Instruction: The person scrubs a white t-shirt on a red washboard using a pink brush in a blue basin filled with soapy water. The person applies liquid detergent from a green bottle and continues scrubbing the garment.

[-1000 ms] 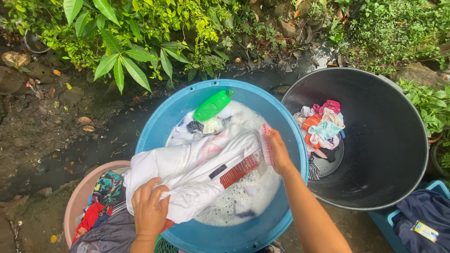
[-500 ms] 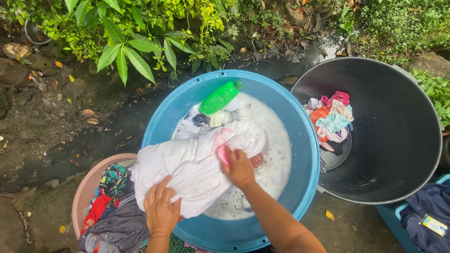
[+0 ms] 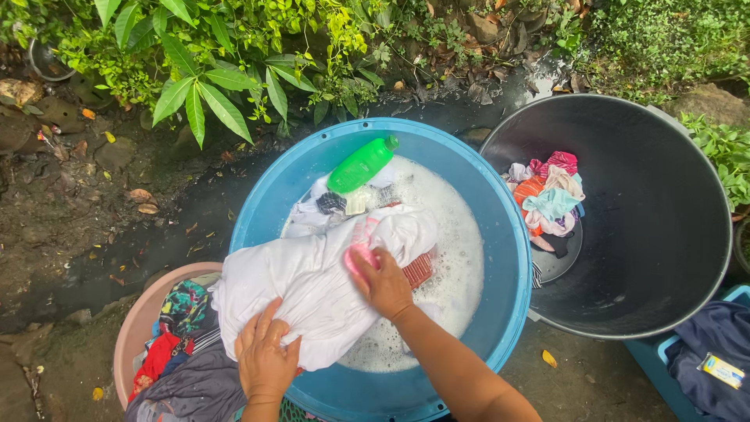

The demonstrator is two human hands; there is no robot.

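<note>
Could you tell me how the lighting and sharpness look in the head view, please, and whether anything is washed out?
Head view: soft, even daylight, no hard shadows; the white cloth and suds are bright, yet folds still show; the dark tub interior reads nearly flat; the right hand and left hand are fairly sharp; the round tub rims bend slightly near the edges, suggesting a wide lens.

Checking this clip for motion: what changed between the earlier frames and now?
The right hand, with the pink brush, came from the far right edge of the white garment back toward the person, onto its middle. The left hand stayed pressing the garment's near edge on the blue basin rim. The green bottle and the black tub are unchanged.
</note>
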